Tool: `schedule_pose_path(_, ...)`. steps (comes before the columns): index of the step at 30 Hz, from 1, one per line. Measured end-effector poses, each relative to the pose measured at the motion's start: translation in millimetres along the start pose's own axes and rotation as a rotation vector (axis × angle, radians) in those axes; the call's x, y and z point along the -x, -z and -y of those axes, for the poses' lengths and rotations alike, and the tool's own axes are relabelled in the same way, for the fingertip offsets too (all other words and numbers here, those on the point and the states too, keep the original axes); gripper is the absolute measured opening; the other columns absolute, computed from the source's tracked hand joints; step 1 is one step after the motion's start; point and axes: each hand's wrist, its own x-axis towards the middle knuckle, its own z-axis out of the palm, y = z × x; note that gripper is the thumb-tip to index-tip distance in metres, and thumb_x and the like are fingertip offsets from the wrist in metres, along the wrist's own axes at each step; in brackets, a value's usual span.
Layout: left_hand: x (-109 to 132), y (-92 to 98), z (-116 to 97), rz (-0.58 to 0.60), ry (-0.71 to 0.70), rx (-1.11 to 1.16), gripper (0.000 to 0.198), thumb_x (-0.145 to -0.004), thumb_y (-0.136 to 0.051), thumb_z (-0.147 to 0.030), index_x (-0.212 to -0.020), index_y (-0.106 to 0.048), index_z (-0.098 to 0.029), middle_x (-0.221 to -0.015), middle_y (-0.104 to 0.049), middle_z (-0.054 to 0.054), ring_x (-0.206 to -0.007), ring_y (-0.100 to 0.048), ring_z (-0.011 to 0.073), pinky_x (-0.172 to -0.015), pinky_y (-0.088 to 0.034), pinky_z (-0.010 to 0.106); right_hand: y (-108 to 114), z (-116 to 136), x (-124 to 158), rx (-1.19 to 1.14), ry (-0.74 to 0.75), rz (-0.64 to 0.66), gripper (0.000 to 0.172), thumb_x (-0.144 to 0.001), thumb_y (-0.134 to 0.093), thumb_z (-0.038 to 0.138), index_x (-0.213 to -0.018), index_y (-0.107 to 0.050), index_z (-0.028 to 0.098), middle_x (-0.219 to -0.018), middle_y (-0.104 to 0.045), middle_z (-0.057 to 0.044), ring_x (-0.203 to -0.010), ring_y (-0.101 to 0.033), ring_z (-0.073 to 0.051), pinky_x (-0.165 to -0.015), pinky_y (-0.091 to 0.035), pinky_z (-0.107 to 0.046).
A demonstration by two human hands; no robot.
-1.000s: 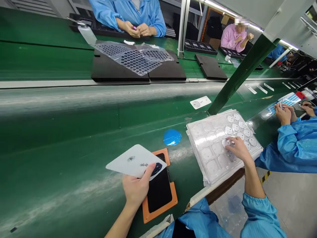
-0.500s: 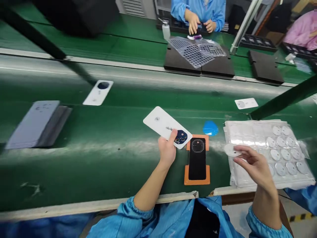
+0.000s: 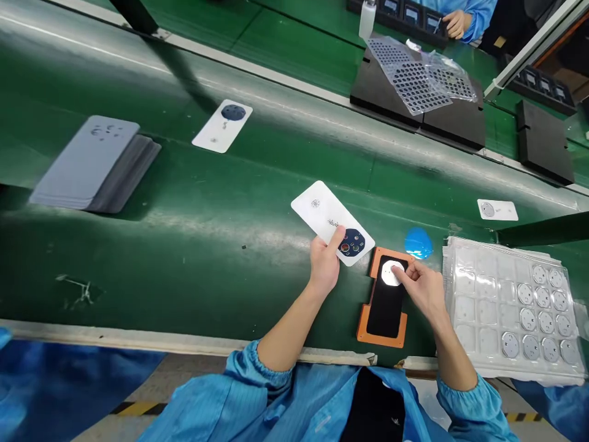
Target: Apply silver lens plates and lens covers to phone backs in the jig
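Observation:
My left hand is closed on a white phone-shaped card with a dark printed camera circle, the thumb lying beside that circle. The card is tilted, just left of an orange fixture. In the fixture lies a black phone, long side toward me. My right hand pinches the edge of a white disc at the phone's camera end. The disc covers that spot; whether it touches the phone I cannot tell. A blue round film lies behind my right hand.
At right, a clear plastic tray holds several white discs in its right part. A stack of grey phone-shaped sheets stands far left. Two white printed cards lie farther back. Beyond are black blocks and a co-worker's hand.
My right hand has moved left with the white disc, from over the tray onto the black phone's camera end. My left hand keeps the white card. The camera view has shifted and turned.

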Motion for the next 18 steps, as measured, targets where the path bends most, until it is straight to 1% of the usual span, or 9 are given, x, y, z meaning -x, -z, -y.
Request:
schedule_pose_path(2, -1, 1.2, 0, 0.013, 0.022, -0.008, 0.047, -0.072, -0.087, -0.046, -0.105, -0.076, -0.015, -0.119, -0.072, 0.012, -0.111, -0.068, 0.0277, -0.089, -0.057, 0.033, 0, 2, 7, 0.025, 0.04, -0.055, 0.058, -0.082, -0.065, 0.069, -0.056, -0.043, 0.021, -0.047, -0.046, 0.005, -0.044, -0.04, -0.01, -0.049, -0.031, -0.025)
schedule_pose_path(4, 0, 1.8, 1, 0.025, 0.033, -0.033, 0.046, -0.072, -0.086, -0.047, -0.104, -0.076, -0.014, -0.117, -0.073, 0.012, -0.11, -0.069, 0.0278, -0.089, -0.057, 0.034, 2, 5, 15, -0.007, 0.106, -0.126, 0.052, -0.087, -0.064, 0.061, -0.059, -0.046, 0.021, -0.049, -0.048, 0.005, -0.045, -0.041, -0.009, -0.049, -0.033, -0.024)
schedule_pose_path(7, 6, 0.1, 2, 0.068, 0.022, -0.118, 0.042, -0.072, -0.087, -0.045, -0.1, -0.078, -0.014, -0.11, -0.075, 0.012, -0.107, -0.07, 0.0282, -0.089, -0.057, 0.036, 6, 18, 27, -0.12, 0.247, -0.222, 0.032, -0.092, -0.066, 0.042, -0.071, -0.058, 0.02, -0.062, -0.06, 0.003, -0.054, -0.052, -0.011, -0.053, -0.042, -0.024)
schedule_pose_path(11, 25, -6.7, 5, 0.195, -0.018, -0.233, 0.028, -0.071, -0.088, -0.033, -0.088, -0.078, -0.014, -0.094, -0.077, 0.009, -0.09, -0.073, 0.0248, -0.083, -0.06, 0.035, 3, 50, 34, -0.209, 0.473, -0.284, 0.002, -0.093, -0.065, 0.021, -0.092, -0.067, 0.02, -0.082, -0.07, -0.002, -0.069, -0.064, -0.013, -0.065, -0.052, -0.026)
schedule_pose_path(13, 32, -8.9, 8, 0.234, -0.032, -0.248, 0.024, -0.072, -0.088, -0.032, -0.081, -0.076, -0.013, -0.085, -0.076, 0.007, -0.076, -0.072, 0.02, -0.075, -0.06, 0.031, -4, 65, 31, -0.187, 0.562, -0.325, 0.006, -0.093, -0.063, 0.017, -0.097, -0.067, 0.02, -0.089, -0.072, -0.004, -0.077, -0.067, -0.016, -0.071, -0.054, -0.029)
schedule_pose_path(14, 35, -9.1, 10, 0.245, -0.03, -0.257, 0.025, -0.073, -0.087, -0.035, -0.077, -0.074, -0.013, -0.078, -0.074, 0.005, -0.066, -0.069, 0.0166, -0.067, -0.059, 0.028, -7, 70, 28, -0.168, 0.587, -0.349, 0.007, -0.094, -0.063, 0.016, -0.098, -0.067, 0.02, -0.092, -0.072, -0.005, -0.082, -0.068, -0.017, -0.074, -0.055, -0.031)
schedule_pose_path(16, 38, -8.0, 13, 0.276, -0.028, -0.28, 0.035, -0.079, -0.081, -0.045, -0.074, -0.07, -0.013, -0.069, -0.07, 0.003, -0.051, -0.06, 0.0114, -0.052, -0.053, 0.023, -14, 76, 23, -0.136, 0.596, -0.393, 0.007, -0.094, -0.063, 0.017, -0.098, -0.067, 0.02, -0.094, -0.071, -0.007, -0.088, -0.068, -0.019, -0.079, -0.056, -0.034)
schedule_pose_path(17, 38, -6.9, 14, 0.305, -0.033, -0.292, 0.04, -0.083, -0.075, -0.051, -0.075, -0.07, -0.012, -0.067, -0.068, 0.004, -0.049, -0.058, 0.0109, -0.049, -0.052, 0.022, -17, 77, 20, -0.128, 0.587, -0.412, 0.006, -0.094, -0.063, 0.018, -0.097, -0.067, 0.02, -0.093, -0.071, -0.007, -0.089, -0.067, -0.019, -0.081, -0.056, -0.035)
schedule_pose_path(18, 38, -5.7, 16, 0.34, -0.049, -0.302, 0.045, -0.088, -0.069, -0.056, -0.078, -0.07, -0.012, -0.069, -0.069, 0.005, -0.051, -0.06, 0.012, -0.05, -0.053, 0.023, -18, 77, 17, -0.124, 0.575, -0.429, 0.005, -0.094, -0.063, 0.019, -0.097, -0.067, 0.02, -0.093, -0.071, -0.007, -0.088, -0.067, -0.019, -0.081, -0.055, -0.036)
